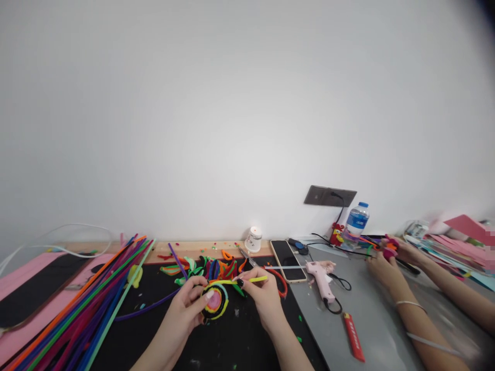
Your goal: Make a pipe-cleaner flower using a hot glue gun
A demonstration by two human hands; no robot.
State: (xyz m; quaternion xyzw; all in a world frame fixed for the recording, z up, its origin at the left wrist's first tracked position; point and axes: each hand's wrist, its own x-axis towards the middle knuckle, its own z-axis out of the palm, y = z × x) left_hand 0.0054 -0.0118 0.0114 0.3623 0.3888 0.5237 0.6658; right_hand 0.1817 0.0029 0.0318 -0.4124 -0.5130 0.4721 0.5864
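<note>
A round coil of fuzzy pipe cleaner (pixel 214 302), pink at its centre with yellow, black and blue-green rings, is held at its left side by my left hand (pixel 188 303). My right hand (pixel 263 294) pinches a yellow pipe cleaner (pixel 258 279) that runs along the coil's top edge, its free end sticking out to the right. Just behind my hands lies a pile of bent, coloured pipe cleaner pieces (pixel 213 269) on the black mat (pixel 232 340). Scissors (pixel 247 256) lie behind my right hand.
Long pipe cleaners (pixel 88 304) are bundled at the left. A white cup (pixel 253 239), phone (pixel 288 260), pink glue gun (pixel 322 281) and red packet (pixel 353 337) are towards the right. Beyond them, another person's hands (pixel 382 268) hold coloured pieces near a water bottle (pixel 356 220).
</note>
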